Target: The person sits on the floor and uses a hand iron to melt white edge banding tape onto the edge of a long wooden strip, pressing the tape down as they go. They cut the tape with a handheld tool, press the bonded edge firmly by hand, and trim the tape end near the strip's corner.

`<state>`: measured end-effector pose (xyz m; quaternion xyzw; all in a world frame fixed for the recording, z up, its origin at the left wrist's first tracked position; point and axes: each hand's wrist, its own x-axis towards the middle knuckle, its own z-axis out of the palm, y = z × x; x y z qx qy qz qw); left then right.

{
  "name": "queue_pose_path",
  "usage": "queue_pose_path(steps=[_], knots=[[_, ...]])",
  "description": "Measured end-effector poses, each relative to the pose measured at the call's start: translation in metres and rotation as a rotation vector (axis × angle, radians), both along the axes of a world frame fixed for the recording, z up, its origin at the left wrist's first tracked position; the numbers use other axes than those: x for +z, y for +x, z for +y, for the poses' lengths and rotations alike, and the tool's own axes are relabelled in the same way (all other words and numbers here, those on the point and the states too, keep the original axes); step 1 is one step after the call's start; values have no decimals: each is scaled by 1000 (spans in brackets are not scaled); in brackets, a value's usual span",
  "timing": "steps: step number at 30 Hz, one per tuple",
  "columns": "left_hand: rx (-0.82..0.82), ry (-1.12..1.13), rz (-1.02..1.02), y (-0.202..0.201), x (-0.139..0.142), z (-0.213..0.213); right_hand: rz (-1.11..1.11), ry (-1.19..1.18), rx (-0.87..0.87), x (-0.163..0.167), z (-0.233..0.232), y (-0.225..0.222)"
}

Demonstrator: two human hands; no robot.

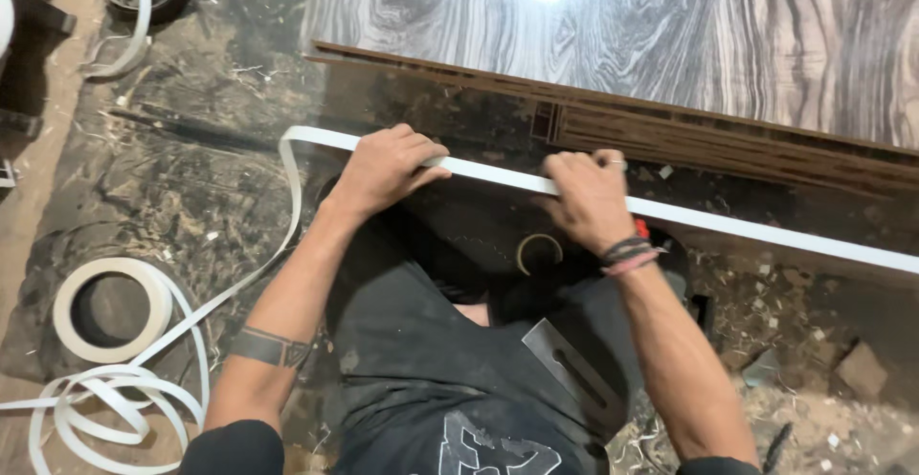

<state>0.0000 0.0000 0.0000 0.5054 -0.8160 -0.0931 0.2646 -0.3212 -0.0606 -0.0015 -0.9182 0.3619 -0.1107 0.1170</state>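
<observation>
The left hand (383, 164) and right hand (589, 197) both press and grip a white edge-banding strip (756, 229) along a board's edge. The strip trails toward eight o'clock to a roll (110, 307) on the floor (182, 188); a wood-grain panel (670, 34) lies at one o'clock.

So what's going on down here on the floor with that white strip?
A person is pressing a long white strip along the top edge of a dark board with both hands. The left hand holds it down near where the strip bends away, and the right hand presses it further along. The loose end trails off to a roll of the same strip lying on the floor at the left. A wood-grain panel lies just beyond.
</observation>
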Motion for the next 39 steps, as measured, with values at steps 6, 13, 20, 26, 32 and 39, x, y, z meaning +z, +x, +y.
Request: queue_pose_path(steps=[6,13,20,26,32,39], knots=[[-29,-23,26,-33,-9,-12,153,37,-217,8,-1,-100],[-146,-39,126,-131,-12,-28,24,-307,-604,5,45,-218],[-119,18,116,-147,-6,-30,-174,-36,-1256,-95,103,-273],[-84,26,138,-147,-5,-24,46,574,-1341,-141,133,-270],[-39,3,150,-148,-5,-20,-157,427,-1197,-122,138,-282],[-2,14,186,-150,-10,-19,-436,254,-1085,2,150,-319]])
